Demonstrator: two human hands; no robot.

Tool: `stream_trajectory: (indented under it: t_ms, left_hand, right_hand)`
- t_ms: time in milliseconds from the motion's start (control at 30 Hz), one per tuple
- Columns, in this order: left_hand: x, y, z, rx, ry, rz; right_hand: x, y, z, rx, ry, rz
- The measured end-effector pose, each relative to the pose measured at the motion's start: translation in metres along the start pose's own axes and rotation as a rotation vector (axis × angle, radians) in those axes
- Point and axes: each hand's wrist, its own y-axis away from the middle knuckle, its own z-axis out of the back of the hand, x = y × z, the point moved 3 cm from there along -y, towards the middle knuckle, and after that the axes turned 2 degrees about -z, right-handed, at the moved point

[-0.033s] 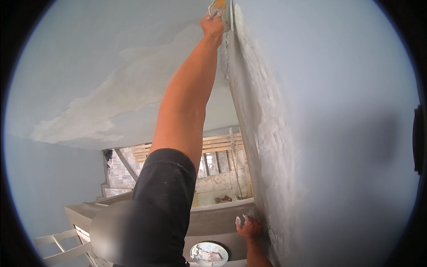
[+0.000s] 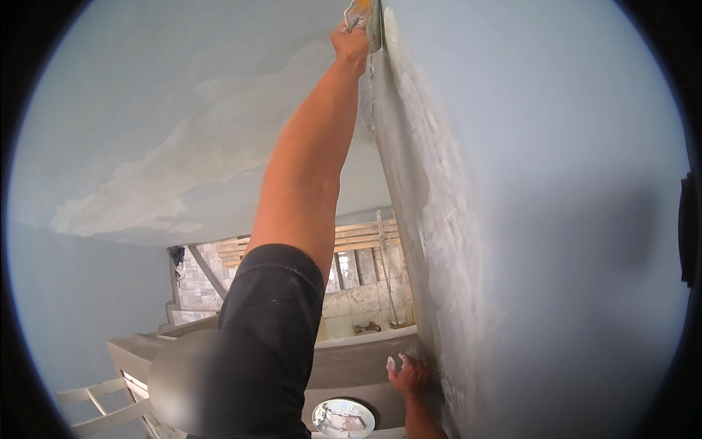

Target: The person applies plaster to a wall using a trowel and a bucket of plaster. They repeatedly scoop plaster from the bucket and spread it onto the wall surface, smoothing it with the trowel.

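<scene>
My left hand (image 2: 351,40), raised overhead at the top of the head view, grips a flat trowel (image 2: 369,22) with a yellowish part, held at the corner where the pale blue painted surface meets a rough plaster band (image 2: 431,212). Whitish patches spread over the painted surface to the left. Low at the right, my right hand (image 2: 409,373) rests against the grey plastered edge beside the band, fingers apart with white residue on their tips and nothing visible in them. Below it sits a round container (image 2: 344,417) with whitish material inside.
A white ladder (image 2: 95,402) stands at the lower left, beside a grey plastered ledge (image 2: 358,366). Beyond the ledge, an opening shows wooden slats (image 2: 365,234), a pale tiled surface and a long pole (image 2: 387,285). A blue wall (image 2: 80,300) is at the left.
</scene>
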Motion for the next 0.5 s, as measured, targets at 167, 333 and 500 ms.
stream_trajectory:
  t_ms: [167, 333, 500]
  left_hand:
    - [0.003, 0.015, 0.001, 0.127, 0.136, 0.069]
    - [0.01, 0.035, 0.013, 0.204, 0.104, 0.037]
    - [0.008, 0.098, 0.02, 0.274, 0.141, -0.04]
  right_hand:
    - [-0.006, 0.004, -0.006, -0.051, -0.039, 0.023]
    - [-0.006, 0.001, -0.008, -0.033, -0.036, 0.064]
    - [-0.01, 0.003, -0.014, -0.02, -0.039, 0.026]
